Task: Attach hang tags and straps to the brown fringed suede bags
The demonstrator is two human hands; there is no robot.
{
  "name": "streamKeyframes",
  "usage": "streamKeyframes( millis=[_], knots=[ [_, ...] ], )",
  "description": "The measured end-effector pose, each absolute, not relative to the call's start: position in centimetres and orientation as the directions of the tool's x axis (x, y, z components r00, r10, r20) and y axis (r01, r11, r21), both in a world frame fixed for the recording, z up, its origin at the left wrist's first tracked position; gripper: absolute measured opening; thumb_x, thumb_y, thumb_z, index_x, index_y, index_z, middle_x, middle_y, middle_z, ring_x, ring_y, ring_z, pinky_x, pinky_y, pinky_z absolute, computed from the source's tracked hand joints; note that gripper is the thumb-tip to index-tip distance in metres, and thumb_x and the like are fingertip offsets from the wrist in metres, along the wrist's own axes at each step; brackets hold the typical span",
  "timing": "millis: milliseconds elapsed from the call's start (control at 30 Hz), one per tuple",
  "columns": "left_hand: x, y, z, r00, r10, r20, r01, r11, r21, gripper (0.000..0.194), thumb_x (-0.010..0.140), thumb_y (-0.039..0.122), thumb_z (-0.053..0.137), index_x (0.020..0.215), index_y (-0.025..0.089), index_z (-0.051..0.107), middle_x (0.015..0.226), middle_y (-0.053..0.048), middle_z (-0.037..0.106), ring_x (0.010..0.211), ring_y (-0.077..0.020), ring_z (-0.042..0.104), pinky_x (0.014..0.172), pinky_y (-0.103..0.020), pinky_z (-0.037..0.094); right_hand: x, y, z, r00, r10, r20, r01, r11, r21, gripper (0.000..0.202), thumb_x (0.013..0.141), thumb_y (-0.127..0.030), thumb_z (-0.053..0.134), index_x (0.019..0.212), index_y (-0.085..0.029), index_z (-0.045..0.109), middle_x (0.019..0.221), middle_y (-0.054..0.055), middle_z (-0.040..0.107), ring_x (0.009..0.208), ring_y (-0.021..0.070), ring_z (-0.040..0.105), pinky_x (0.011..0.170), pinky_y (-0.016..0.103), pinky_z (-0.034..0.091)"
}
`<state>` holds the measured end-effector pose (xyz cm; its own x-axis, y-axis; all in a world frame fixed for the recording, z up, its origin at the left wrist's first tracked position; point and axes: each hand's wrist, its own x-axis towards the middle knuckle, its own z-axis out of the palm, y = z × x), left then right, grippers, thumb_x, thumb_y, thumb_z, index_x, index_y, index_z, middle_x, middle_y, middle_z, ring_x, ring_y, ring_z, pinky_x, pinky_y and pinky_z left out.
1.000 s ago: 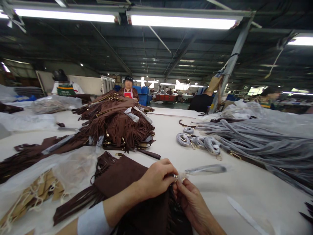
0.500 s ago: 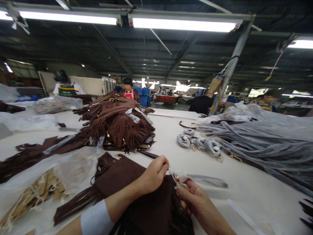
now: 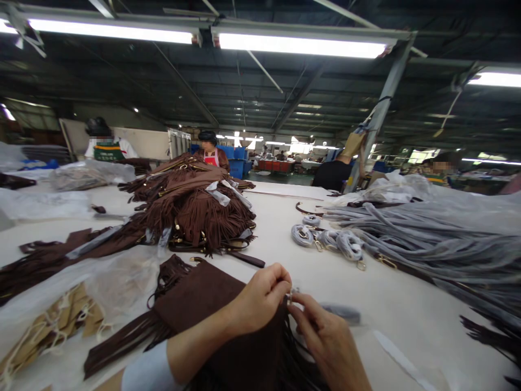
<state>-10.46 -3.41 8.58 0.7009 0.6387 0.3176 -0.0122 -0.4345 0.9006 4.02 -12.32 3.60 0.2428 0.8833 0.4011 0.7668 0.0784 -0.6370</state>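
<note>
A dark brown fringed bag (image 3: 203,296) lies flat in front of me, its long fringes spreading over the white table. Above its right corner my left hand (image 3: 260,296) is closed in a pinch on a thin pale string, mostly hidden by the fingers. My right hand (image 3: 321,331) meets it there, thumb and forefinger pressed together beside a small shiny fitting (image 3: 289,298). What the right fingertips grip is too small to make out. Just behind the right hand lies a grey wrapped strip (image 3: 342,313).
A heap of brown fringed bags (image 3: 199,209) stands beyond. Brown paper tags with white strings (image 3: 52,328) lie in plastic at left. Coiled wrapped straps with clips (image 3: 325,239) and a pile of grey-wrapped straps (image 3: 427,233) are on the right. Co-workers (image 3: 211,152) are behind the table.
My hands have drawn closer together at the bag's corner. The left has come slightly down and right, and the string stretched between them now hardly shows. The view has shifted slightly.
</note>
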Motion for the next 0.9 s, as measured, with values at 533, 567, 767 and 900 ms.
streamKeyframes(
  millis=[533,567,767,900],
  knots=[
    [-9.4,-2.8,5.8,0.716,0.638,0.283,-0.143,-0.263,0.954,0.012,0.072,0.016,0.060,0.079,0.011,0.067,0.072,-0.001,0.058,0.061,-0.0112,0.053,0.058,-0.022,0.042,4.8,-11.7,2.5,0.268,0.913,0.308,0.599,0.093,-0.796,0.041,0.088,-0.058,0.044,0.075,-0.023,0.062,0.053,-0.003,0.055,0.042,0.0124,0.047,0.043,0.023,0.035],
    [-9.3,-2.9,5.7,0.708,0.645,0.288,-0.121,-0.291,0.949,0.010,0.073,0.017,0.059,0.077,0.011,0.066,0.069,-0.001,0.057,0.060,-0.0113,0.052,0.057,-0.022,0.041,4.8,-11.7,2.4,0.269,0.914,0.305,0.600,0.089,-0.795,0.041,0.089,-0.058,0.044,0.075,-0.024,0.062,0.053,-0.003,0.055,0.042,0.0124,0.046,0.043,0.023,0.035],
    [-10.0,-2.0,5.8,0.725,0.561,0.398,0.129,-0.679,0.722,0.010,0.081,0.017,0.056,0.072,0.015,0.060,0.075,-0.002,0.057,0.071,-0.0133,0.049,0.066,-0.024,0.036,5.4,-11.7,2.3,0.261,0.900,0.349,0.682,0.084,-0.727,0.038,0.091,-0.054,0.042,0.072,-0.025,0.057,0.053,-0.003,0.055,0.049,0.0154,0.052,0.051,0.025,0.037],
    [-10.8,-1.3,6.5,0.809,0.498,0.312,0.122,-0.662,0.740,0.007,0.079,0.018,0.055,0.074,0.015,0.060,0.076,-0.002,0.057,0.073,-0.0147,0.048,0.069,-0.026,0.035,6.4,-11.5,2.6,0.265,0.918,0.294,0.677,0.040,-0.735,0.038,0.089,-0.056,0.045,0.071,-0.024,0.056,0.054,-0.003,0.054,0.053,0.0169,0.052,0.056,0.028,0.036]
  ],
)
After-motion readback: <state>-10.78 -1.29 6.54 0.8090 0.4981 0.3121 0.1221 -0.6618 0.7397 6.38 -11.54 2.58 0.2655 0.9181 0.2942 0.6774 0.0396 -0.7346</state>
